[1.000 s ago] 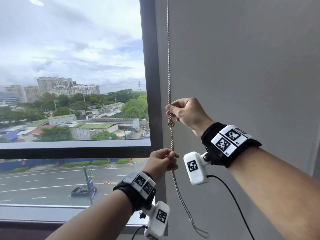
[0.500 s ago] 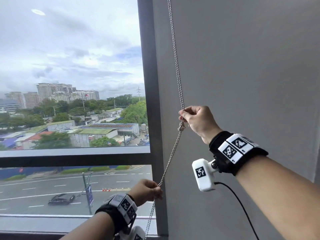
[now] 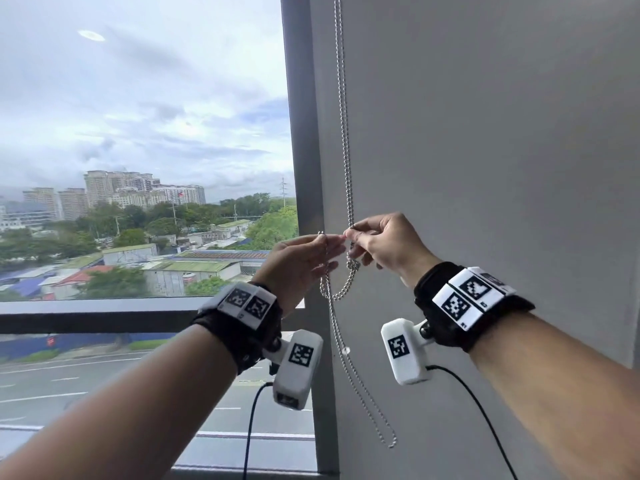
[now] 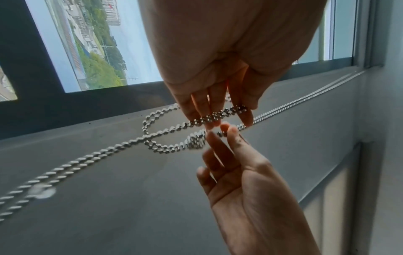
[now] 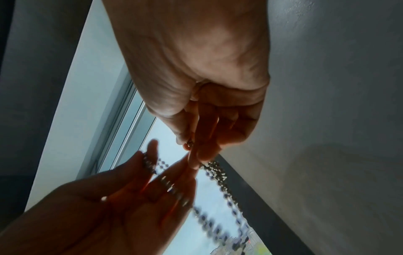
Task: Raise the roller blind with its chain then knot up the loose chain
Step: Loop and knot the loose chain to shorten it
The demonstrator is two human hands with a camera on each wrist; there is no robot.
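Note:
A silver bead chain (image 3: 344, 133) hangs doubled down the grey wall beside the window post. My right hand (image 3: 350, 233) pinches it between thumb and forefinger just above a small knot (image 3: 353, 265). My left hand (image 3: 329, 249) is level with it and almost touches it. In the left wrist view the chain (image 4: 209, 119) lies across the left hand's nearly straight fingers (image 4: 214, 103), with the thumb on it. Below the hands a short loop (image 3: 334, 294) sags, and the loose end (image 3: 391, 444) dangles lower. The roller blind itself is out of view.
The dark window post (image 3: 304, 133) stands just left of the chain, with glass (image 3: 138, 133) and a horizontal bar (image 3: 86, 317) beyond. Plain grey wall (image 3: 485, 168) fills the right side. Wrist camera cables (image 3: 249, 427) hang below both forearms.
My left hand rose from down by the sill to the right hand's level, bringing chain up into a loop. The right hand kept its pinch above the knot.

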